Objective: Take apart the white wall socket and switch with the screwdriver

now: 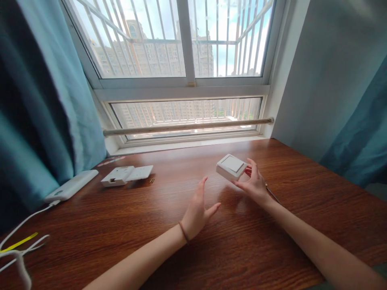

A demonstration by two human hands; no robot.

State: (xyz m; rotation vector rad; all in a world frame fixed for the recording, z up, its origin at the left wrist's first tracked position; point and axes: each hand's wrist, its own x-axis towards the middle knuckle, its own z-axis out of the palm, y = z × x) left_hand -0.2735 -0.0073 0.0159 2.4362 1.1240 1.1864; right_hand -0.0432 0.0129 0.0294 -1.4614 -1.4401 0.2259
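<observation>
White switch box (pixel 232 166) held at its corner

Right hand (pixel 255 185) grips it, tilted, over the table (pixel 181 161), likely keeping its face unobstructed. Left hand (pixel 196 211) empty, thumb spread from fingers, near it. Far left: white casing (pixel 127 175), interior unclear; 2 brass-coloured pieces (pixel 152 180) just beside, perhaps grouped against straying.

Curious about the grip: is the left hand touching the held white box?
No, the right hand holds the box; the left hand is apart.
</observation>
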